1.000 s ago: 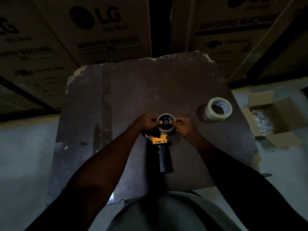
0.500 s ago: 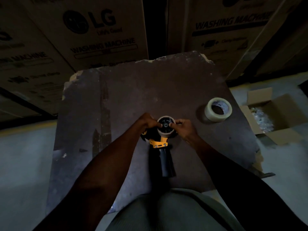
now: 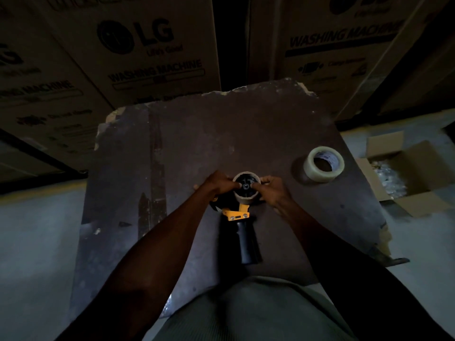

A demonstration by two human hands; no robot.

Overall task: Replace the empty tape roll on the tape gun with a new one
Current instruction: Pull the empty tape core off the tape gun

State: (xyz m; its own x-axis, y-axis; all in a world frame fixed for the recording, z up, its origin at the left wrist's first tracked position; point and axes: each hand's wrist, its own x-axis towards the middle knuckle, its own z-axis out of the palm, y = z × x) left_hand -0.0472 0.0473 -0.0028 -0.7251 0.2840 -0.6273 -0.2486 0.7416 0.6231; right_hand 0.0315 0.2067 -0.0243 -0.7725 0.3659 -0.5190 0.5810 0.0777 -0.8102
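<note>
Both hands curl around the empty tape roll point(image 3: 246, 187) on the tape gun point(image 3: 237, 212) mid-table: left hand point(image 3: 219, 184), right hand point(image 3: 273, 190). Their fingers hide its sides. The new roll point(image 3: 323, 164) sits well right; the rest is murky.

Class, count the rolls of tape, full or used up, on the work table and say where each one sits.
2. The empty tape roll sits on the tape gun, held by the left hand and right hand. The new tape roll lies near the table's right edge.

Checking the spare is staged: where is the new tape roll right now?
In the head view the new tape roll lies untouched on the dark board, near its right edge, right of the tape gun and left of the open cardboard box.
</note>
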